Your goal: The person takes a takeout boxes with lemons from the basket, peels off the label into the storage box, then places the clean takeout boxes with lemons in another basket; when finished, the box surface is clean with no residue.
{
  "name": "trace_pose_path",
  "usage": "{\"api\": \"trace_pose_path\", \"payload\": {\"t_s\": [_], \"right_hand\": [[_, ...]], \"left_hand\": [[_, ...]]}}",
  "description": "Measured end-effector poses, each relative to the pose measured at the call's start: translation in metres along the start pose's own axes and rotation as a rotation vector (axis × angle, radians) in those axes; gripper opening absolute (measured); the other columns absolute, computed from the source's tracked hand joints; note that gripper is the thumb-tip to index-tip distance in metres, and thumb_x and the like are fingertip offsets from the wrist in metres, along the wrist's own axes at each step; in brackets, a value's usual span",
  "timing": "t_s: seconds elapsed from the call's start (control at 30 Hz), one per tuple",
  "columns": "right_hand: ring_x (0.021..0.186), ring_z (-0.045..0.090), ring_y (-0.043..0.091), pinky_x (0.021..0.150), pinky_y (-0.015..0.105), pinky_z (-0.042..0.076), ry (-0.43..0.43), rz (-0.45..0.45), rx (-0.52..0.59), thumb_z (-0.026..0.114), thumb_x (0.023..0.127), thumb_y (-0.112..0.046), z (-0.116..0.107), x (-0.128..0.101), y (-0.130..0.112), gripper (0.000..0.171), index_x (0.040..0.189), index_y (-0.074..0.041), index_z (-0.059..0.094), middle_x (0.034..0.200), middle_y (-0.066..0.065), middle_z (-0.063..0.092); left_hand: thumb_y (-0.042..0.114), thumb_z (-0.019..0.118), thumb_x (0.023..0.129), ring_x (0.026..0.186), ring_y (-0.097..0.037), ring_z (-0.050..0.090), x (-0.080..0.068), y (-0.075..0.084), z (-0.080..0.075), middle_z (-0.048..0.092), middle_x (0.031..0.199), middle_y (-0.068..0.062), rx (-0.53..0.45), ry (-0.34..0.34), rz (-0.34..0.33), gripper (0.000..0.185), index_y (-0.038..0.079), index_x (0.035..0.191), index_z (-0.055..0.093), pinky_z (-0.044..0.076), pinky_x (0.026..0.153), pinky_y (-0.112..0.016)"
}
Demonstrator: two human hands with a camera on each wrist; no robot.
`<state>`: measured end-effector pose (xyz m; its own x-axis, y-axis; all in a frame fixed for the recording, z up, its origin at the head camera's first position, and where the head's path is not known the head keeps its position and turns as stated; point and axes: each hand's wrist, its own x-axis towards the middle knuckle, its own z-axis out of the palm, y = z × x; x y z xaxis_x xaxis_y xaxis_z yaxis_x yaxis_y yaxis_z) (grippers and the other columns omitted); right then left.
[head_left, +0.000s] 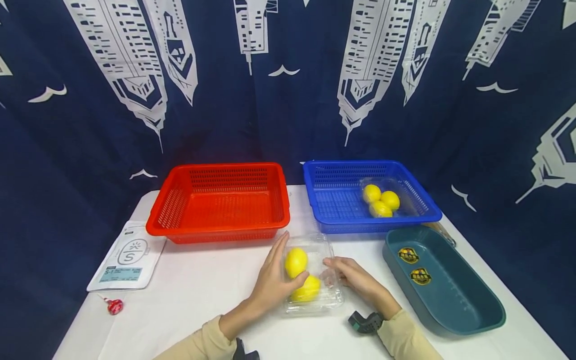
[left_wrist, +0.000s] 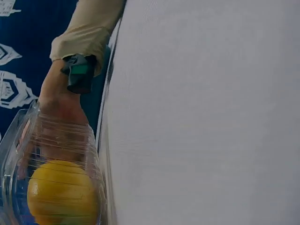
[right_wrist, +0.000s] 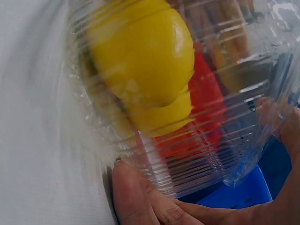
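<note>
A clear plastic clamshell box (head_left: 330,300) with two yellow lemons (head_left: 296,262) showing inside lies between both hands, over the front middle of the table. My left hand (head_left: 272,285) holds its left side, with long fingers along the edge and the thumb reaching across the top. On the opposite side, my right hand (head_left: 355,277) grips the box edge. The right wrist view has the right thumb (right_wrist: 276,119) at the rim and the other fingers (right_wrist: 133,192) low against the ribbed wall. Through the plastic in the left wrist view, a lemon (left_wrist: 63,192) stands before the right hand.
Behind the box are a red basket (head_left: 218,232) and a blue basket (head_left: 330,225), the blue one holding a clear pack of lemons (head_left: 380,200). A dark teal tray (head_left: 450,280) stands at right. On the left lie a white pouch (head_left: 128,257) and a red lollipop (head_left: 114,306).
</note>
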<state>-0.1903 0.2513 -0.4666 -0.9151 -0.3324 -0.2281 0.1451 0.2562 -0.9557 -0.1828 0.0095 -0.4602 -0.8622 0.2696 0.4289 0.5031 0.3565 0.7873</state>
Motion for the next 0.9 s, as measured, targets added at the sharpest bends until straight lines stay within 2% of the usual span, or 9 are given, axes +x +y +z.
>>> {"api": "trace_pose_path", "payload": {"t_s": [0.1,0.17,0.27,0.37,0.53,0.6,0.73,0.9], "right_hand": [[0.094,0.065,0.019,0.085,0.028,0.056,-0.009,-0.001,-0.001,0.044,0.100,-0.037,0.000,0.000,-0.001,0.060,0.131,0.015,0.044,0.113,0.026,0.066],[0.094,0.066,0.020,0.085,0.028,0.057,-0.010,0.000,-0.004,0.044,0.101,-0.037,0.000,0.000,-0.001,0.060,0.131,0.015,0.045,0.114,0.026,0.066],[0.094,0.066,0.021,0.084,0.028,0.056,-0.008,-0.006,-0.009,0.043,0.101,-0.037,-0.001,0.000,-0.001,0.060,0.131,0.015,0.045,0.114,0.026,0.066],[0.093,0.066,0.021,0.083,0.027,0.056,-0.008,-0.009,-0.006,0.043,0.101,-0.037,0.000,0.001,0.000,0.060,0.131,0.014,0.045,0.113,0.026,0.067],[0.091,0.065,0.019,0.081,0.027,0.057,-0.014,-0.003,0.011,0.043,0.101,-0.038,0.000,0.001,0.002,0.061,0.133,0.014,0.043,0.111,0.024,0.067],[0.090,0.065,0.018,0.080,0.027,0.057,-0.013,0.001,0.016,0.044,0.101,-0.039,0.000,0.001,0.003,0.062,0.134,0.014,0.043,0.110,0.023,0.068],[0.089,0.064,0.017,0.080,0.026,0.056,-0.007,0.006,0.014,0.044,0.100,-0.040,0.000,0.001,0.004,0.062,0.133,0.013,0.044,0.109,0.020,0.068],[0.088,0.063,0.018,0.081,0.027,0.055,0.004,0.011,0.008,0.045,0.100,-0.041,-0.002,-0.001,0.004,0.062,0.133,0.012,0.045,0.108,0.020,0.069]], "left_hand": [[0.038,0.072,0.082,0.148,-0.034,0.027,0.009,0.009,0.000,0.027,0.160,-0.012,0.079,-0.067,0.000,0.092,0.006,0.153,0.025,0.030,0.115,-0.062],[0.041,0.071,0.083,0.149,-0.035,0.024,0.021,0.013,-0.001,0.024,0.161,-0.012,0.131,-0.116,-0.010,0.093,0.005,0.154,0.023,0.027,0.117,-0.061],[0.044,0.068,0.085,0.149,-0.035,0.022,0.045,0.017,-0.003,0.021,0.162,-0.013,0.203,-0.194,-0.026,0.093,0.004,0.154,0.020,0.024,0.119,-0.059],[0.048,0.067,0.085,0.149,-0.033,0.025,0.072,0.018,0.000,0.021,0.162,-0.013,0.251,-0.256,-0.043,0.095,0.005,0.155,0.019,0.025,0.119,-0.057],[0.056,0.071,0.080,0.149,-0.030,0.026,0.110,0.017,0.016,0.018,0.163,-0.014,0.313,-0.341,-0.054,0.109,0.005,0.156,0.013,0.028,0.121,-0.048],[0.057,0.073,0.077,0.149,-0.030,0.025,0.122,0.016,0.024,0.015,0.164,-0.015,0.318,-0.344,-0.069,0.115,0.004,0.156,0.010,0.028,0.121,-0.046],[0.058,0.076,0.073,0.149,-0.033,0.025,0.141,0.011,0.036,0.009,0.164,-0.016,0.290,-0.299,-0.125,0.122,0.003,0.156,0.004,0.028,0.121,-0.045],[0.060,0.075,0.072,0.150,-0.037,0.019,0.154,0.004,0.047,-0.006,0.165,-0.011,0.257,-0.285,-0.230,0.129,0.005,0.156,-0.007,0.027,0.121,-0.051]]}}
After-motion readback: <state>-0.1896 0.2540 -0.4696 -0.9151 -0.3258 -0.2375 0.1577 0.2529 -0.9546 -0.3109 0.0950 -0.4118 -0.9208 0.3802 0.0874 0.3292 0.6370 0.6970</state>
